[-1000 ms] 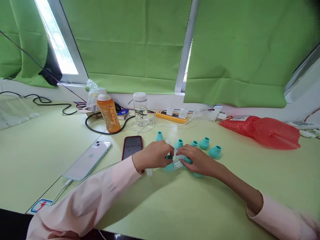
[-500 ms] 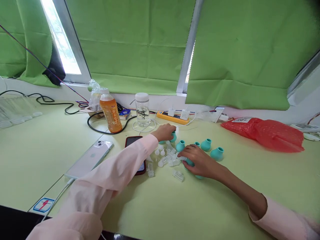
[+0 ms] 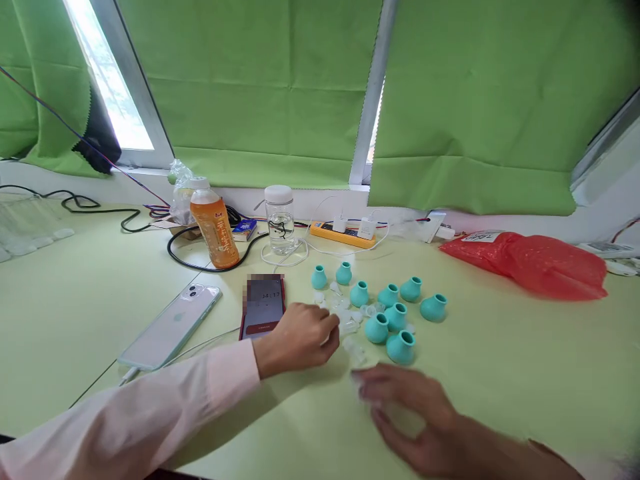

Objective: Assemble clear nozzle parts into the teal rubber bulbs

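Observation:
My left hand (image 3: 305, 337) is closed, its fingers curled down just right of a phone and beside a loose pile of clear plastic tubes (image 3: 349, 323). What its fingertips hold, if anything, is hidden. My right hand (image 3: 420, 417), smeared by motion, hovers nearer to me over the bare table, thumb and fingers bent round a small translucent plastic tube (image 3: 357, 385) that shows faintly at the fingertips. Another clear tube (image 3: 354, 350) lies between the hands. Several teal bulb-shaped pieces with open necks, one of them a teal bulb (image 3: 401, 347) close to my right hand, stand around the pile.
A lit phone (image 3: 263, 303) lies left of the pile, with a white phone (image 3: 170, 327) on a cable farther left. Behind stand an orange drink bottle (image 3: 215, 227), a clear water bottle (image 3: 281, 223) and a yellow power strip (image 3: 343, 235). A red bag (image 3: 530, 263) lies at the right.
My left hand has come back from a teal bulb at the rear toward me. The right hand has pulled back toward me from the pile and bulbs, uncovering several teal bulbs.

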Available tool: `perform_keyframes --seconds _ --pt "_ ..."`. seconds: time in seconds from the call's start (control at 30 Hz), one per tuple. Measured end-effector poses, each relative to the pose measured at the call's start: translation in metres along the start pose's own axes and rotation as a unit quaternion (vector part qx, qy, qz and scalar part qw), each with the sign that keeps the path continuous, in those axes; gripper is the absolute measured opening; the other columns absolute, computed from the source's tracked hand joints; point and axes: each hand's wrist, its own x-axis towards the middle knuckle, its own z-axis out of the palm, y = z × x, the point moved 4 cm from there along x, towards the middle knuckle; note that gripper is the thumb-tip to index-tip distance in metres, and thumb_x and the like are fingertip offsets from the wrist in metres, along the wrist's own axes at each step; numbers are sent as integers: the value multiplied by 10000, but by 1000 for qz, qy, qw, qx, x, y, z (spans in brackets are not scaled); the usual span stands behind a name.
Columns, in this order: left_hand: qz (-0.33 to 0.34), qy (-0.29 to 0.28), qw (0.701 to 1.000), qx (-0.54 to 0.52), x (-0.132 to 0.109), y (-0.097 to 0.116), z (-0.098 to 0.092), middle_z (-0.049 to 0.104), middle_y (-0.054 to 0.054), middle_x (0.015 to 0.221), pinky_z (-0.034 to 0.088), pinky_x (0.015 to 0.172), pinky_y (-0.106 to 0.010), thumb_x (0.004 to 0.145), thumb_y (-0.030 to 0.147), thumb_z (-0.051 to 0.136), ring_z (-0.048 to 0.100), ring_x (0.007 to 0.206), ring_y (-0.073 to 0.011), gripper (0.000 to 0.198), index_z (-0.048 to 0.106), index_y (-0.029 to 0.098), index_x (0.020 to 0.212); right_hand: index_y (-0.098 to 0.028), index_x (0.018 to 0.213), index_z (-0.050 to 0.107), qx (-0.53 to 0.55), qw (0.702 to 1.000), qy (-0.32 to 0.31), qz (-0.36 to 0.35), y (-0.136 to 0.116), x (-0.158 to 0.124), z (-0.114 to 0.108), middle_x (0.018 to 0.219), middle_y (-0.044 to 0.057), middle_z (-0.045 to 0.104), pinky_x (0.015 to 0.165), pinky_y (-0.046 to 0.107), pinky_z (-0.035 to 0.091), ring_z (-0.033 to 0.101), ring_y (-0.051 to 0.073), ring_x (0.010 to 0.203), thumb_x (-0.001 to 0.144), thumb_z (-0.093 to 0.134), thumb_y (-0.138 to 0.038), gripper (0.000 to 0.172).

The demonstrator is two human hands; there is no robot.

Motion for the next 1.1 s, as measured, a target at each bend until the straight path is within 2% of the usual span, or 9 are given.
perform_keyframes --seconds 0.1,0.17,0.23,0.33,0.47,0.63,0.93,1.03,1.1 --pt "73 58 994 58 -24 18 5 454 3 433 297 388 -236 737 182 398 418 385 -107 198 507 141 576 -252 965 495 66 997 -33 26 -7 -10 17 922 0 648 749 188 490 594 119 875 694 518 -76 323" --pt "135 95 982 91 -31 23 3 482 -11 490 328 413 -254 732 190 421 442 445 -129 153 547 137 664 -246 993 491 62 996 -43 35 3 -13 26 983 17 622 796 224 471 567 130 928 725 482 -74 319" --pt "60 53 990 113 -26 10 2 541 -64 651 387 501 -289 732 176 433 495 630 -183 139 567 139 739 -241 1024 479 57 995 -62 47 17 -14 33 1008 31 603 836 283 446 549 150 945 755 454 -97 306" --pt "-89 -80 989 84 -13 -20 7 536 -110 797 411 609 -347 715 258 483 458 805 -248 171 595 142 773 -241 1023 467 71 988 -65 119 36 -16 38 912 29 612 762 301 470 575 151 811 783 439 -163 253" --pt "-121 -158 976 87 -4 -40 20 543 -121 771 394 606 -354 742 192 437 445 813 -255 197 616 131 684 -242 971 482 84 973 -57 209 43 -19 39 856 20 610 694 300 477 575 147 719 796 441 -241 180" --pt "-120 -179 974 70 -6 -40 25 561 -112 762 376 579 -338 735 170 440 455 811 -257 181 610 131 686 -251 951 497 101 971 -69 207 40 -17 39 835 12 605 693 293 472 567 142 718 800 432 -237 165" --pt "-89 -178 980 32 2 -32 25 583 -75 667 344 638 -378 750 154 433 483 754 -229 191 572 134 620 -221 940 513 168 949 5 267 49 -19 36 841 32 596 676 284 499 569 141 717 803 439 -286 168" --pt "-104 -131 986 12 8 -25 11 587 -65 640 343 648 -375 756 164 437 491 737 -218 185 584 132 648 -214 917 490 237 921 32 309 54 -22 38 735 9 544 628 264 506 550 112 618 807 438 -301 150" --pt "-88 -74 991 -72 11 -12 3 592 -40 633 358 643 -331 758 172 449 493 700 -181 160 593 145 693 -213 893 479 275 903 47 327 55 -23 39 722 -3 518 590 250 506 533 93 562 792 468 -305 138"
